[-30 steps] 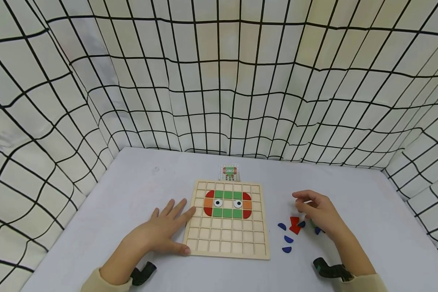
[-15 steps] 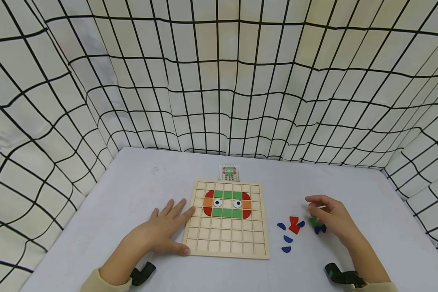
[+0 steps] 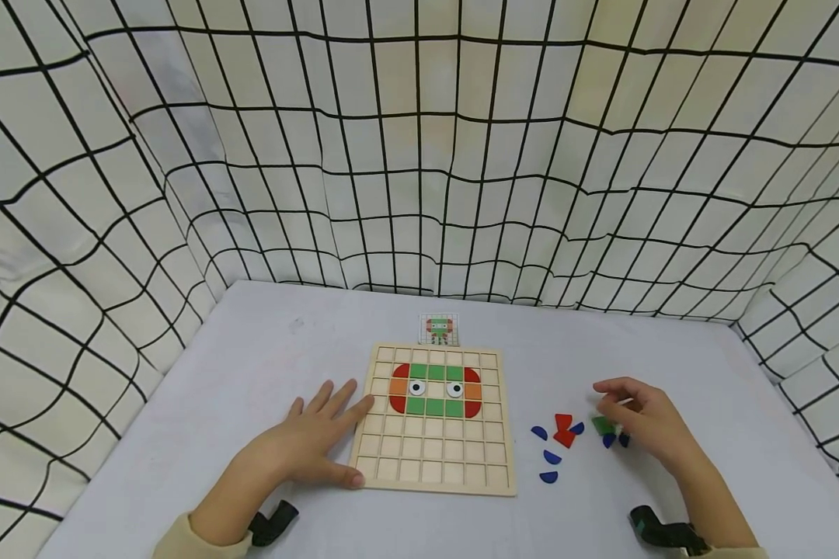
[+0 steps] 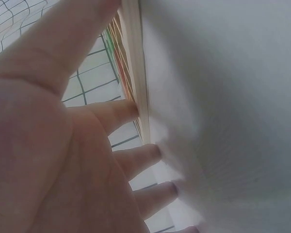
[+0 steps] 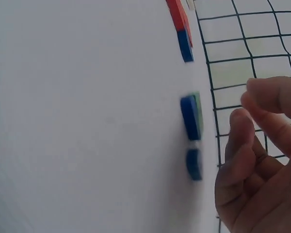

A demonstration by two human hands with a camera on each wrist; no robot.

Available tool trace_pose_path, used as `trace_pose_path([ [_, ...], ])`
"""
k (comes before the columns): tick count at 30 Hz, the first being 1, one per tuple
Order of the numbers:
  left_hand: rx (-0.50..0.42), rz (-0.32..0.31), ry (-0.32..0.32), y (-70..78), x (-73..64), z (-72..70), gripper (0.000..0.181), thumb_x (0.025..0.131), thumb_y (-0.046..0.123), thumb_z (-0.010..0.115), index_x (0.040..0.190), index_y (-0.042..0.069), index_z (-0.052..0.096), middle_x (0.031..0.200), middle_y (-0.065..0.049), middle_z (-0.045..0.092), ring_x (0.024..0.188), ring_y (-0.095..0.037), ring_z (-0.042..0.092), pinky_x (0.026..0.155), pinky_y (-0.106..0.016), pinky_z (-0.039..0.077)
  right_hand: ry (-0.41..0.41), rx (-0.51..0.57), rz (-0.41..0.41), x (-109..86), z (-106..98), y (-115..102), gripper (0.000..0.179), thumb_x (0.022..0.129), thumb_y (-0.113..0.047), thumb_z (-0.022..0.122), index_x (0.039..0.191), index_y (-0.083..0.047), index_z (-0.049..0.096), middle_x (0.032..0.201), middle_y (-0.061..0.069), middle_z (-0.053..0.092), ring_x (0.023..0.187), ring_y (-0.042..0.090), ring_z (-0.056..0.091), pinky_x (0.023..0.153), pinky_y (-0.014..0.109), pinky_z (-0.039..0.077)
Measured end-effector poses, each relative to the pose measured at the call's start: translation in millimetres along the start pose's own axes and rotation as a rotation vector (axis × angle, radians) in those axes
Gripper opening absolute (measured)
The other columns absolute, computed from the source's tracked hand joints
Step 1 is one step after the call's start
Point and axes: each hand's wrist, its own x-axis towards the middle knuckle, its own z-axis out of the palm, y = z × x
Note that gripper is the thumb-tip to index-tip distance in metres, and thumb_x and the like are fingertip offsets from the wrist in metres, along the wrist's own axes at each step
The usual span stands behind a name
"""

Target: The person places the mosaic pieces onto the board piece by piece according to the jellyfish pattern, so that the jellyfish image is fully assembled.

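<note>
My left hand lies with spread fingers at the left side of a square wooden grid board, thumb and index finger touching its edge. Red, orange and green tiles and two eye pieces form a face shape in the board's upper cells. To the right, my right hand hovers above the table, fingers loosely bent and nothing between them. Just under its fingertips are a green piece and blue half-round pieces. Red pieces and more blue half-rounds lie between that hand and the board.
A small picture card with a similar coloured figure lies at the board's far edge. White cloth covers the table. Black netting over white sheets encloses the back and sides.
My right hand has moved right, from over the red pieces to above the green piece, which now shows more fully. The left hand and board stay in place.
</note>
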Motion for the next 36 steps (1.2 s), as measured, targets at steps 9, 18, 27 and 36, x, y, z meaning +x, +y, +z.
trace_pose_path([
  [9,0.004,0.001,0.002,-0.1,0.1,-0.4,0.111,0.068,0.069,0.077,0.158,0.023,0.031,0.167,-0.013,0.013,0.152,-0.046,0.006,0.11,-0.077,0.011,-0.18,-0.195,0.133,-3.1,-9.7,0.8,0.045,0.085,-0.028,0.079,0.122,-0.008,0.063,0.091,0.008,0.055,0.071,0.021,0.055,0.06,0.032,0.049],
  [18,0.001,0.0,-0.003,1.9,-1.2,-1.4,0.111,0.069,0.067,0.078,0.158,0.022,0.031,0.167,-0.013,0.014,0.152,-0.046,0.006,0.11,-0.077,0.011,-0.199,-0.114,0.092,8.2,10.3,-12.5,0.029,0.086,-0.024,0.077,0.11,-0.012,0.065,0.082,0.006,0.056,0.063,0.02,0.056,0.056,0.032,0.049],
  [27,0.008,0.001,0.0,0.4,-0.8,-0.2,0.111,0.068,0.068,0.078,0.158,0.022,0.031,0.167,-0.013,0.014,0.152,-0.046,0.007,0.109,-0.077,0.012,-0.194,-0.141,0.074,27.6,28.4,-26.7,0.028,0.088,-0.023,0.075,0.112,-0.015,0.065,0.081,0.006,0.057,0.063,0.02,0.056,0.057,0.032,0.049],
  [36,0.02,0.0,-0.004,0.3,1.5,0.3,0.11,0.069,0.067,0.078,0.158,0.022,0.03,0.167,-0.013,0.014,0.152,-0.046,0.006,0.11,-0.077,0.012,-0.225,-0.258,0.009,34.5,26.9,-37.7,0.026,0.084,-0.024,0.079,0.108,-0.02,0.07,0.091,0.004,0.059,0.082,0.022,0.053,0.062,0.034,0.047],
])
